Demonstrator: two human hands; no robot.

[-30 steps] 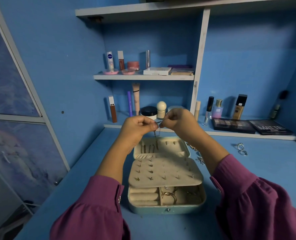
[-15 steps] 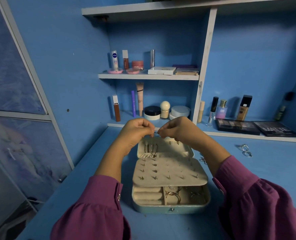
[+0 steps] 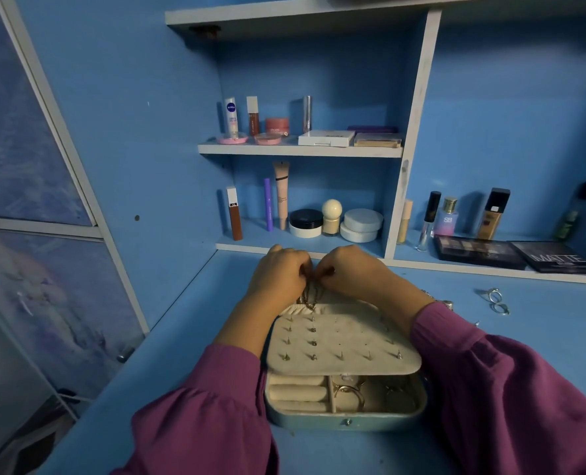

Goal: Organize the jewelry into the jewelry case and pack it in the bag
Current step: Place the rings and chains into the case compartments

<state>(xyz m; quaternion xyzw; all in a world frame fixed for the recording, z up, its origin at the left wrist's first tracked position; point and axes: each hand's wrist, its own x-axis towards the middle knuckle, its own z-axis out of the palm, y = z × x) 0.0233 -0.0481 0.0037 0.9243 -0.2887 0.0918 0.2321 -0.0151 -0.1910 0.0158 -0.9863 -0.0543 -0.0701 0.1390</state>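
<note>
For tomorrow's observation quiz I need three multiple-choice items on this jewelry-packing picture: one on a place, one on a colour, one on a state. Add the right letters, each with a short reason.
1. Where do the loose silver rings lie?
A. on the desk right of the jewelry case
B. on the upper shelf
C. inside the case

2. What colour are the sleeves?
A. white
B. magenta-purple
C. green

3. How is the case?
A. shut and latched
B. open, earring panel raised over the tray
C. upside down

Answers:
1 A: the rings rest on the blue desk, apart from the case.
2 B: both cuffs are magenta-purple.
3 B: ring rolls show beneath the panel, while the left hand and right hand pinch a chain above the far end.
</note>
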